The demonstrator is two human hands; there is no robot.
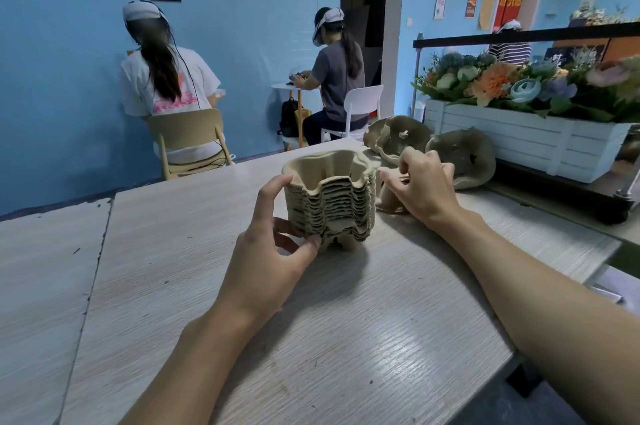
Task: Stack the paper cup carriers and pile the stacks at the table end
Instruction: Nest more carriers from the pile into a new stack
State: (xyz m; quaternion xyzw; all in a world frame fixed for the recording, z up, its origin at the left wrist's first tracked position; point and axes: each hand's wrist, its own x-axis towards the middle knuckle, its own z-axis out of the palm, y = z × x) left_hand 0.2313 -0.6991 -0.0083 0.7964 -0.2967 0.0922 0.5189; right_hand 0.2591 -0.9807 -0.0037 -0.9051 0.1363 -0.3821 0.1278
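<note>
Where right hand [424, 189] grips, carrier [388, 202] mostly hidden

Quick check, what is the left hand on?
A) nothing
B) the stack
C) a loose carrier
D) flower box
B: the left hand grips the stack by its left side; the right hand holds a loose carrier beside it.

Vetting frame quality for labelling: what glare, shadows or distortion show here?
Head view: the pale wood-grain table bows from wide-angle distortion; soft glare streaks its near surface; the stack of brown moulded-pulp cup carriers throws a diffuse shadow toward the camera.
</note>
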